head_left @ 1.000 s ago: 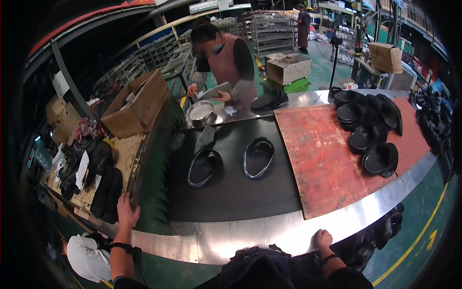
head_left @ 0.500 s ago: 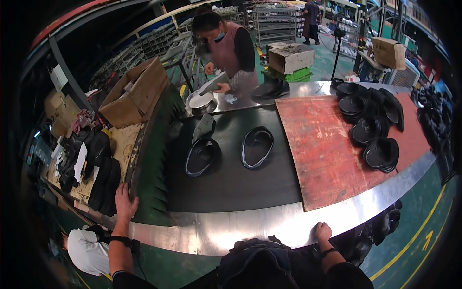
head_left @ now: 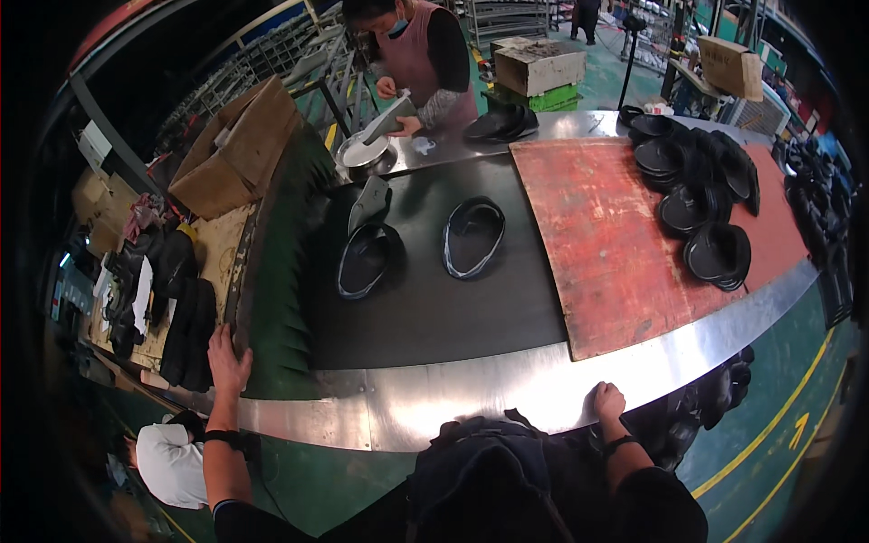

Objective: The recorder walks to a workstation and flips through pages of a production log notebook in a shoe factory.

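My left hand rests with fingers stretched out on the edge beside the dark green strip curtain, holding nothing. My right hand is closed in a fist on the steel rim of the conveyor table, with nothing visible in it. Between and beyond my hands, on the black belt, lie two hollow black oval shoe parts with pale edges: a left one and a right one. A grey sole-shaped piece leans at the left one's far end. Neither hand touches them.
Across the table a co-worker holds a grey sole over a white bowl. Stacks of black shoe parts stand on a red board. A cardboard box and dark shoe pieces are at left. Another person is low left.
The whole scene has shifted upward in the picture as my head tilts down. Both hands stay at their places on the edge. The shoe parts keep nearly the same places on the belt.
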Tool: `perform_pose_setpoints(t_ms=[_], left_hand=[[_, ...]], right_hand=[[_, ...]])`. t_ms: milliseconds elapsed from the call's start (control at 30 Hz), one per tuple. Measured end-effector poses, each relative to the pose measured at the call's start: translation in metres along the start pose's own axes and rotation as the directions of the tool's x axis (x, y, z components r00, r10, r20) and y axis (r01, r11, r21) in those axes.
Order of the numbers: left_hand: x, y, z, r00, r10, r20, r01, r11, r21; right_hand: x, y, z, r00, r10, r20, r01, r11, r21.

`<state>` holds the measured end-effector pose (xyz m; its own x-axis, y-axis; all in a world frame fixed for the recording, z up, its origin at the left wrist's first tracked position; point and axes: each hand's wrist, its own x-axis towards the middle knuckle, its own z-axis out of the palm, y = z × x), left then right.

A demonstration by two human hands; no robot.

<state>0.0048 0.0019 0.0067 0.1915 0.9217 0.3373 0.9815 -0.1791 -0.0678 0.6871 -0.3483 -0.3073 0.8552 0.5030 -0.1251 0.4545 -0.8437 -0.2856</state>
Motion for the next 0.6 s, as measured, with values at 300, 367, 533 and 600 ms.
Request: perform_pose_setpoints(t_ms=[300,367,533,600], left_hand=[[-0.0005,0.0006,0.0005,1.000,-0.013,0.014,0.014,1.000,-0.028],[-0.0012,0.0009,0.0000,1.000,-0.015,0.013,0.015,1.000,-0.026],[-0.0004,0.0009,-0.0011,0.999,-0.026,0.026,0.027,0.999,-0.025],[-0.0004,0.0001,-0.0002,0.999,-0.020,0.028,0.021,0.999,-0.028]], right_hand=[[0.0009,0.0074,0.0062,1.000,0.010,0.015,-0.010,1.000,-0.029],[0.0012,0.0071,0.0057,1.000,0.011,0.016,-0.010,0.999,-0.035],[0.0022,0.0084,0.0077,1.000,-0.003,0.014,0.004,0.998,-0.055],[0.0024,0.0077,0.0067,1.000,0.002,0.015,-0.002,0.998,-0.055]])
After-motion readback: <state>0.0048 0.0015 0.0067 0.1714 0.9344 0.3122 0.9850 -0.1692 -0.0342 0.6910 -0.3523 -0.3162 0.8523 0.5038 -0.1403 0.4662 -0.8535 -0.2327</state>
